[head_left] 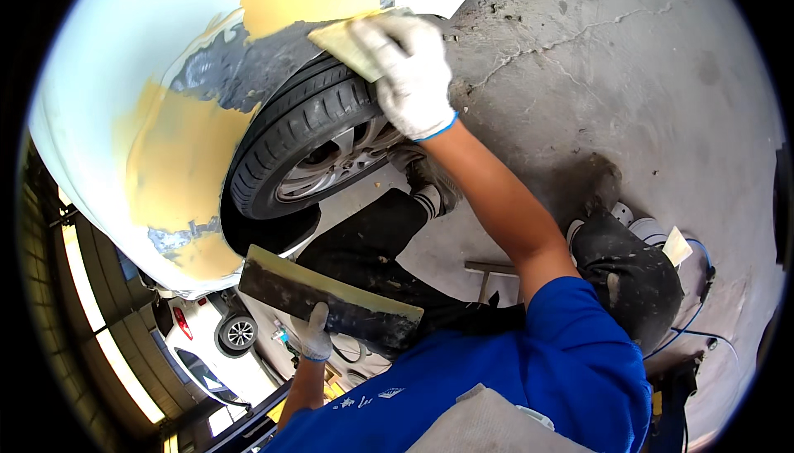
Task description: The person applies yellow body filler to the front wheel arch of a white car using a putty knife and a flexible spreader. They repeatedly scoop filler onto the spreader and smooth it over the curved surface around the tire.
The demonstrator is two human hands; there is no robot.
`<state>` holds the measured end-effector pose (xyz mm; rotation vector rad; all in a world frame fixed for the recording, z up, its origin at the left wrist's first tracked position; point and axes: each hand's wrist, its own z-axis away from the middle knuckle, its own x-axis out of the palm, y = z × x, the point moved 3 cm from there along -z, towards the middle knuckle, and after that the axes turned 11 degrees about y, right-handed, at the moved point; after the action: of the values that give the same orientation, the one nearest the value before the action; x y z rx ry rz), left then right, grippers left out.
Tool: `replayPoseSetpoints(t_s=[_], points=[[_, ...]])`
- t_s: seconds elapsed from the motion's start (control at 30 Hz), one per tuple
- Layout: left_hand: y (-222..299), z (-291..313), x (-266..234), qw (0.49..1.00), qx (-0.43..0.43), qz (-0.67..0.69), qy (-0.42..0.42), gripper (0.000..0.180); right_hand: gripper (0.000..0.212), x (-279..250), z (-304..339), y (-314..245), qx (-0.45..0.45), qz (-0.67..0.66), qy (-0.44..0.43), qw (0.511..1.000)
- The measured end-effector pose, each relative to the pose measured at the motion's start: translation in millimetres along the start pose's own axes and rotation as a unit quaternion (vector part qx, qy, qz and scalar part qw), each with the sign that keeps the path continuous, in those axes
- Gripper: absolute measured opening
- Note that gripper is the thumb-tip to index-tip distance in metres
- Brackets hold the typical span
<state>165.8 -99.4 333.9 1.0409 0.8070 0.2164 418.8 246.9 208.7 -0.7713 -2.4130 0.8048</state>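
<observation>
Right hand [409, 72], gloved: pinching yellowish spreader [349, 47] at wheel arch [252, 81] of white panel [124, 64], above tyre [277, 139] | Left hand [314, 335], gloved: clasping dark board [331, 297] by lower edge | Risk: overpressing could slip spreader off arch onto tyre

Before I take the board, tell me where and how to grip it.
The board is probably best pinched by its long lower edge, coming from below: it looks flat, and a pale yellow strip runs along its opposite edge. The left hand grips that lower edge, so hold beside it.
</observation>
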Motion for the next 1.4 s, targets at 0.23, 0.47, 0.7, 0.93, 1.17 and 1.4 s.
replayPoseSetpoints(t_s=[0.23,0.47,0.7,0.93,1.17,1.4], points=[[-24.6,-8.4,-16.5,0.998,0.051,0.004,0.037,0.051,0.065,15.2,-35.3,31.4,0.076,0.076,0.078,0.991],[-11.5,-2.6,-9.6,0.999,0.034,-0.027,0.012,0.051,0.073,1.8,15.7,30.2,0.070,0.050,-0.059,0.994],[-5.8,2.2,1.2,0.998,0.061,0.004,0.009,0.061,0.072,6.8,8.9,43.7,0.066,0.076,-0.045,0.994],[-3.4,-1.9,7.9,0.998,0.061,0.014,0.009,0.066,0.074,-0.3,25.4,36.7,0.051,0.093,-0.083,0.991],[-21.2,-4.4,2.0,0.996,0.088,0.020,-0.013,0.063,0.048,-56.9,32.3,29.9,0.086,0.159,-0.047,0.982],[-46.4,-8.9,-8.0,0.993,0.107,0.051,-0.010,0.076,0.029,-79.6,-14.8,30.6,0.454,-0.139,0.062,0.878]])
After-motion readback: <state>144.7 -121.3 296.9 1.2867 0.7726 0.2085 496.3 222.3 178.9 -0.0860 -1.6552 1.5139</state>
